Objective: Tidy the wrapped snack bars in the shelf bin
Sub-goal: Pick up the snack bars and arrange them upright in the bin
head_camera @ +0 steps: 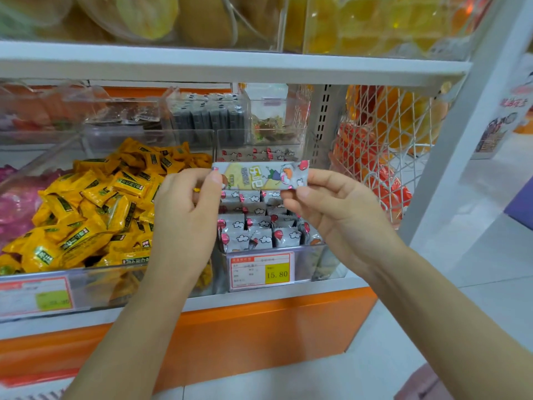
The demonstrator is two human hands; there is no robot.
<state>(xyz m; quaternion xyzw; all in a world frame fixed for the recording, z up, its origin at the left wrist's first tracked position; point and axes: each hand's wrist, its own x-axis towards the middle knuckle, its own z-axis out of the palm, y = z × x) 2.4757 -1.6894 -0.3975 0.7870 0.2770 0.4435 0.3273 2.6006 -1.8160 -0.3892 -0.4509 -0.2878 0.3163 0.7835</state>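
- left hand (184, 215): thumb and curled fingers pinch the left end of one long silver-grey foil-wrapped snack bar (259, 176) with a cartoon print.
- right hand (326, 206): thumb and forefinger pinch the right end of the same bar; the other fingers are curled loosely below it.
- snack bar: held level, long axis running left to right, printed face toward the camera, raised above the far part of the clear plastic shelf bin (320, 264).
- shelf bin: at the right end of the lower shelf. It holds matching silver-grey wrapped bars (253, 232) standing on end in tight rows; the near rows show between the two hands.
- red-and-white price label (262, 269) on the bin's near wall, with a yellow patch reading 15.80.
- just left of this bin: a loose heap of yellow wrapped packets (95, 212) in a second clear bin. The left forearm crosses in front of its right edge.
- far left: pink wrappers (14, 203), blurred.
- far row: upright dark grey packets (207, 116) in a clear box.
- white shelf board (230, 66) overhead.
- right of the shelf upright: white net bags (375, 157) with orange and red contents.
- orange base panel (259, 327) under the lower shelf.
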